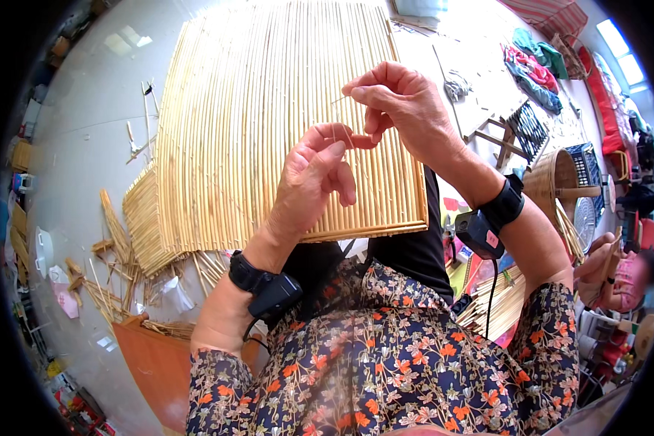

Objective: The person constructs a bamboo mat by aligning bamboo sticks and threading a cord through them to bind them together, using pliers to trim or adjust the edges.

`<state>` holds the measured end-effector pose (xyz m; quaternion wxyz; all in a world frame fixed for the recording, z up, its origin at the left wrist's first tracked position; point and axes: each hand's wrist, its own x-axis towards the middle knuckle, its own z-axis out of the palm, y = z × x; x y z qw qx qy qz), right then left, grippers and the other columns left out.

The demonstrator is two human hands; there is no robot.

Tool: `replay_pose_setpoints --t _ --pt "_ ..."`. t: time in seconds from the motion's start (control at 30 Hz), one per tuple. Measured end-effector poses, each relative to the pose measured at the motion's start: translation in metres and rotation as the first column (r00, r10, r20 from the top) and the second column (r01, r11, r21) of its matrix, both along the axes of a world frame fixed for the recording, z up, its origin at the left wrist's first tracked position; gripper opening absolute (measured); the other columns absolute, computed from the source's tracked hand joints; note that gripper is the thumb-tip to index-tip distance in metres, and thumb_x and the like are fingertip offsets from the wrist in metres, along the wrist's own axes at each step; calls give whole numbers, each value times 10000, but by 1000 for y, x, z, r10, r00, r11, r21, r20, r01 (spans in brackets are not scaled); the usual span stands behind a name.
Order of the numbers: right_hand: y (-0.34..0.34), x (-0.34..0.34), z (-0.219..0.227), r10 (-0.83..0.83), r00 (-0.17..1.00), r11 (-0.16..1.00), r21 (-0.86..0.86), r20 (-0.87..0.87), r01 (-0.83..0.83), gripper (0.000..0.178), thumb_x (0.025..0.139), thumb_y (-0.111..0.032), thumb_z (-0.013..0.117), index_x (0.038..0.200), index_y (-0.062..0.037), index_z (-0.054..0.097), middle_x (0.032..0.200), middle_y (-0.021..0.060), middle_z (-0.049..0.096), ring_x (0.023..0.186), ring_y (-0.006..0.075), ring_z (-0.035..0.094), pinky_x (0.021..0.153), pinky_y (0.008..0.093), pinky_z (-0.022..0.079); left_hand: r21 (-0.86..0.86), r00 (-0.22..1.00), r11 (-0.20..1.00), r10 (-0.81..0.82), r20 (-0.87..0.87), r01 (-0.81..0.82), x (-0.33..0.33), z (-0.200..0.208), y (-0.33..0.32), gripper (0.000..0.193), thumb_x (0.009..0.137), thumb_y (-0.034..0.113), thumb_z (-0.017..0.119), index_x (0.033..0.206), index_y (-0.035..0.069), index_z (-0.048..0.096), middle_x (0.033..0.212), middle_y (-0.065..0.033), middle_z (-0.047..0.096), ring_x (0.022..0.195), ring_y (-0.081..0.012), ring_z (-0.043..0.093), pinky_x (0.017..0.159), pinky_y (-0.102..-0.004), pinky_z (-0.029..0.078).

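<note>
Across my lap lies a large mat of pale straw stalks (225,131), laid side by side and stitched in rows. Above its right part my left hand (311,178) is closed, with a fine thread (336,120) running up from its thumb and index finger. My right hand (407,109), higher and further right, pinches a thin, straight strand between thumb and index finger. Whether this strand is a needle or the thread's end is too small to tell. The two hands' fingers nearly meet over the stalks.
Loose stalks (112,225) and scraps lie on the floor at left, near an orange-brown wooden board (152,370). More cut stalks (494,305) are at my right. A woven basket (552,178), a black crate (528,129) and piled clothes (534,69) stand beyond. Another person (621,280) sits far right.
</note>
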<state>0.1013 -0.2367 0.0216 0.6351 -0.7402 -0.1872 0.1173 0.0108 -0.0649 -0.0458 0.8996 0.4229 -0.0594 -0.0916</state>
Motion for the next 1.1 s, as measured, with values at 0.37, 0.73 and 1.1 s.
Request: replay_pose_setpoints --t 0.37,0.73,1.1 --pt "7 5 12 102 994 993 -55 31 -100 145 997 -170 703 1026 -28 700 829 9 701 655 45 672 541 196 548 -63 999 997 40 16 -39 -2 3 1 472 1067 297 596 1394 21 398 1237 -225 678 572 -104 616 528 -232 532" --pt "8 -4 16 198 976 950 -263 86 -170 96 997 -90 678 1007 5 670 911 50 720 652 56 675 531 195 549 -193 982 964 188 17 -181 1 -10 -9 238 1060 208 618 1247 60 629 920 -71 713 603 -94 628 518 -229 513" --pt "2 -3 3 247 969 960 -139 5 -244 200 982 -189 735 1118 -44 743 1013 35 740 634 36 655 544 186 546 -226 991 965 131 -35 -135 1 -13 -5 128 1055 170 624 1098 59 673 886 -65 705 610 -100 637 533 -231 529"
